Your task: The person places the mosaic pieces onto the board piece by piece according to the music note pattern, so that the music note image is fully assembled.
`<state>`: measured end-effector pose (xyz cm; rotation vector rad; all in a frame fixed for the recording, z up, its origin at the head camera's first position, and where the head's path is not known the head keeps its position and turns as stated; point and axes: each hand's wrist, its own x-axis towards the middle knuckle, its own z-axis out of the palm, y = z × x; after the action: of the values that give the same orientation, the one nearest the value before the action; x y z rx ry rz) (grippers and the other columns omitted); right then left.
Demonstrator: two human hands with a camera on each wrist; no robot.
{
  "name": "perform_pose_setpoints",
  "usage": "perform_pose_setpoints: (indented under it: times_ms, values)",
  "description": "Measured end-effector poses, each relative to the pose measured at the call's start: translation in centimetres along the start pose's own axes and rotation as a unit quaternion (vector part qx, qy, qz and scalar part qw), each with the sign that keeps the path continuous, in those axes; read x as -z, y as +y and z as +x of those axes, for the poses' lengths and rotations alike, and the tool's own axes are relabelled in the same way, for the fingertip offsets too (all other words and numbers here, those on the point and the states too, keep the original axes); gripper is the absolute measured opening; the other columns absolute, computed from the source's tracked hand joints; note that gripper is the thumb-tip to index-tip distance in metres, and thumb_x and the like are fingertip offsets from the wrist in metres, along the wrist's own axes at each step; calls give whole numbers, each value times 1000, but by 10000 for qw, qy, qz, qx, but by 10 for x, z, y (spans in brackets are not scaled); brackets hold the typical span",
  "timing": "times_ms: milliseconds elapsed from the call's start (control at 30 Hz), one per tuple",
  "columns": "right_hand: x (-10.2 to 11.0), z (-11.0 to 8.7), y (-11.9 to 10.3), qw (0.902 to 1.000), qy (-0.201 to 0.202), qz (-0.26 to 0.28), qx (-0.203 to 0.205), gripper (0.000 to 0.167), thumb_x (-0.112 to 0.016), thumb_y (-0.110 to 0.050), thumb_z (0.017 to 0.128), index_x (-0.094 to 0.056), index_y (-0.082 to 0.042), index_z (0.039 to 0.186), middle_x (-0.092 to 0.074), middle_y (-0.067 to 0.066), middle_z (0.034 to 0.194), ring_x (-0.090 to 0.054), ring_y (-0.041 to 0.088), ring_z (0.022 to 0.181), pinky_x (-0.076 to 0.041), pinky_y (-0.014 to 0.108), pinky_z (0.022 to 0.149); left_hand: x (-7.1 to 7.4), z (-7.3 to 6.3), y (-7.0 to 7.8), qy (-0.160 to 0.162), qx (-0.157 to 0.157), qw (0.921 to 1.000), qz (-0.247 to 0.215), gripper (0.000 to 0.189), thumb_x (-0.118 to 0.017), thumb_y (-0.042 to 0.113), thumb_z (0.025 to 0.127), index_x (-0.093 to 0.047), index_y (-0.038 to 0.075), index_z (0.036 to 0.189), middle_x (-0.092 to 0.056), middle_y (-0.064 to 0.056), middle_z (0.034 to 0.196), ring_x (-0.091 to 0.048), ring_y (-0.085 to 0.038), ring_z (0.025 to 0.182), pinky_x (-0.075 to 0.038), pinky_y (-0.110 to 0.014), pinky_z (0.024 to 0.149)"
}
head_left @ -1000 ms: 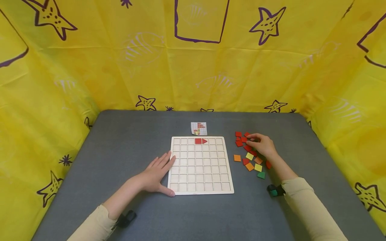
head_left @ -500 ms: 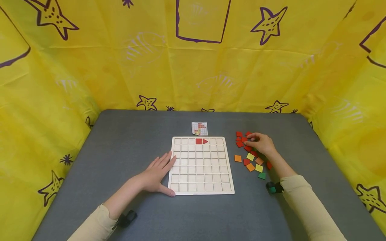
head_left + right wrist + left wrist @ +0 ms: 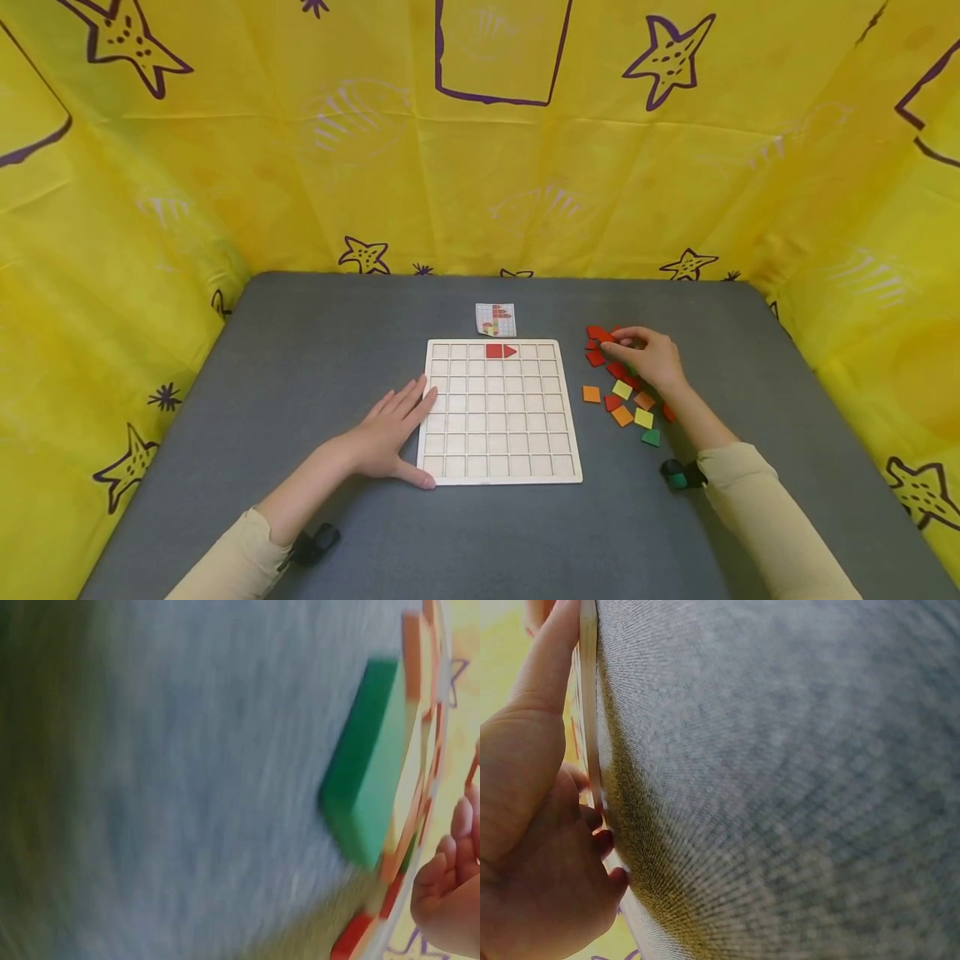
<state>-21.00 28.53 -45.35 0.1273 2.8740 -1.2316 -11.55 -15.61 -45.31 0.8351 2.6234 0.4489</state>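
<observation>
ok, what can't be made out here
Head view: details on the card, too small; some red tiles, partly hidden by the right grip.
Left wrist view: squares on the board, seen edge-on.
Right wrist view: part of the right grip, cut off by the right edge.

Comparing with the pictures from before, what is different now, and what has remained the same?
The right hand has reached slightly forward, shifting a red tile the same way; it now seems to pinch this tile. The left hand stays at the left edge of the board; the red square and red triangle on it have not moved, nor has the picture card.
</observation>
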Motion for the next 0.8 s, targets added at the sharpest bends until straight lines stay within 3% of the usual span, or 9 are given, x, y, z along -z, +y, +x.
perform_pose_setpoints:
  times_ms: [233,467,800]
  values:
    - [-18,-6,-17,9979,-5,647,61,52,-76,-50,81,-69,-10,113,-66,7,98,-56,20,81,-45,24,64,0,0,0,7,-6,10000,-11,126,-72,73,67,-14,4,156,-2,-19,162,-5,-36,148,-10,-56,115]
    - [-43,-12,-40,9930,-268,1058,449,42,-80,-42,79,-72,-11,106,-65,4,91,-57,20,81,-45,26,62,0,-1,1,-8,22,10000,-35,126,-73,72,67,-14,5,156,-2,-19,162,-4,-36,148,-10,-55,115]
    - [-87,-16,-77,9916,-827,764,642,34,-83,-37,77,-73,-14,99,-66,1,85,-53,22,76,-42,30,61,1,-2,0,-15,17,10000,-49,126,-73,72,67,-13,4,156,-1,-18,162,-3,-35,148,-9,-55,116]
